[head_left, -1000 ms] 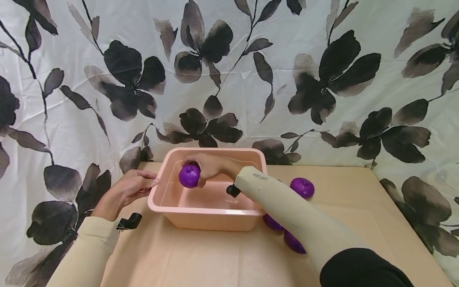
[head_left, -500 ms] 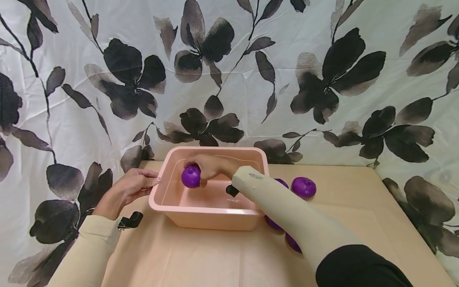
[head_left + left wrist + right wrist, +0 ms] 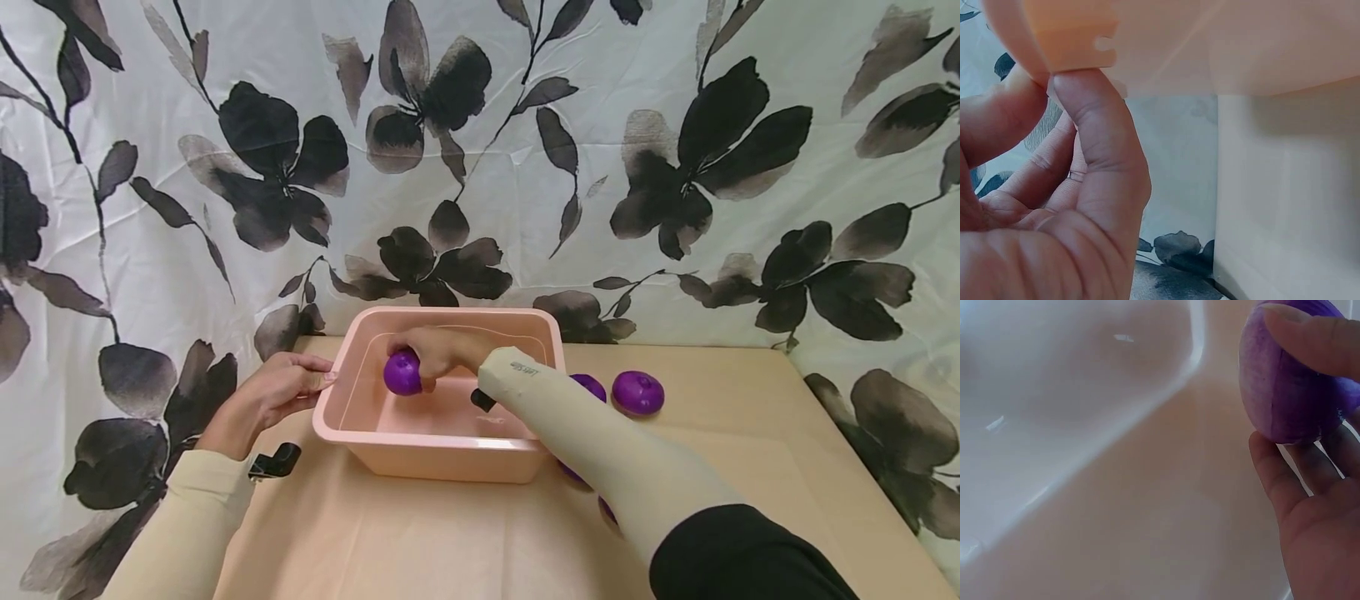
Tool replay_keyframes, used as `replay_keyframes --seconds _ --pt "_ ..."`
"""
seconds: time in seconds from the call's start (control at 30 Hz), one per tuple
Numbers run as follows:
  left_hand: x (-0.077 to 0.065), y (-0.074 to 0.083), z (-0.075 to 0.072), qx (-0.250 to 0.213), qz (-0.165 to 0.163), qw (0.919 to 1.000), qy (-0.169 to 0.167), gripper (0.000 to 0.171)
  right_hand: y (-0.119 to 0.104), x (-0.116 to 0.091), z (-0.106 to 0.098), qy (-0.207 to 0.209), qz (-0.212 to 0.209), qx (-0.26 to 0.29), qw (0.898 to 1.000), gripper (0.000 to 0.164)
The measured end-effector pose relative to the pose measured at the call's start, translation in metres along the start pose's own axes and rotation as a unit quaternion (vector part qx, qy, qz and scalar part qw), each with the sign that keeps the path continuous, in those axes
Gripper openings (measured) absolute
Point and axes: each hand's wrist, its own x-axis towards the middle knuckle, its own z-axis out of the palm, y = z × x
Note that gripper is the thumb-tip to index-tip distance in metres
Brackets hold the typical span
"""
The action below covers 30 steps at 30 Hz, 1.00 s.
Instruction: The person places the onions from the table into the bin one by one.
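We see a person's right hand [image 3: 442, 350] inside a pink tub [image 3: 442, 458] on a counter [image 3: 412, 542], its fingers gripping what looks like a purple onion [image 3: 402, 375] near the tub's left end. The left hand [image 3: 277, 392] pinches the tub's left rim [image 3: 322, 412]. Other purple onions [image 3: 638, 392] lie to the tub's right, some partly hidden by the right sleeve [image 3: 585, 433].

We judge that the smooth, round onion could slip if the fingers loosen unevenly; a left-hand tug could shift the tub, and a sweeping sleeve could set the nearby onions rolling.

The right wrist view shows us the right thumb [image 3: 1329, 347] over the onion, fingertips opposite, which the head view mostly hides. Whether the onion touches the tub's floor, we cannot tell.
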Motion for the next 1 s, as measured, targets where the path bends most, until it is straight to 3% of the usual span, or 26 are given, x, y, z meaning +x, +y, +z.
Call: replay_keyframes --seconds 0.23,0.63,0.9,1.0 --pt "-0.002 -0.002 -0.004 0.003 0.001 1.0 -0.001 0.033 -0.001 0.005 0.006 -0.004 0.008 -0.006 1.0 0.064" --pt "-0.002 -0.004 -0.007 -0.007 0.002 0.9999 -0.013 0.035 -0.002 0.009 0.013 -0.011 0.032 -0.012 0.999 0.066" --pt "-0.005 -0.005 -0.008 -0.001 0.0 0.9999 -0.014 0.037 -0.006 0.015 0.02 -0.031 0.054 -0.025 0.998 0.073" --pt "-0.005 -0.004 -0.009 0.003 0.002 0.9999 -0.013 0.039 -0.009 0.016 0.02 -0.037 0.055 -0.024 0.997 0.083"
